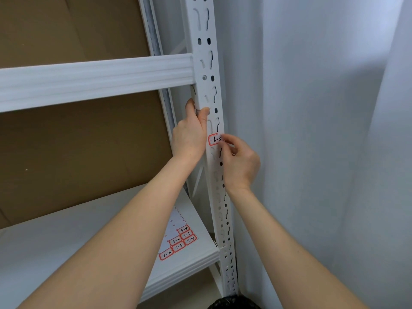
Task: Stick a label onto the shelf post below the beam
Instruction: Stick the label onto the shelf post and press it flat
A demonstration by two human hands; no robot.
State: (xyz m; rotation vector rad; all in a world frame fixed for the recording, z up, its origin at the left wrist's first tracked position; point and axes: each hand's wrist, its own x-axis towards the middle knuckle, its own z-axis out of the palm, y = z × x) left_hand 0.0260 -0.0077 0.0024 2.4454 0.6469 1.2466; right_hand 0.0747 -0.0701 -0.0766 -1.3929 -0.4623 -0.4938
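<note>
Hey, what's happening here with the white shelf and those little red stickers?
A person is labelling a white metal shelf. The left hand grips the post just below the beam. The right hand pinches a red-bordered label marked 6-3 and holds it against the front of the post, lower down. A sheet with more labels lies on the shelf board underneath.

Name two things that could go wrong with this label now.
The red-bordered white paper label, pinched by the right hand, reaches the edge of the white slotted metal post; it could overhang or crease. Slots lie just above and below, so a slip might leave it bridging one.
</note>
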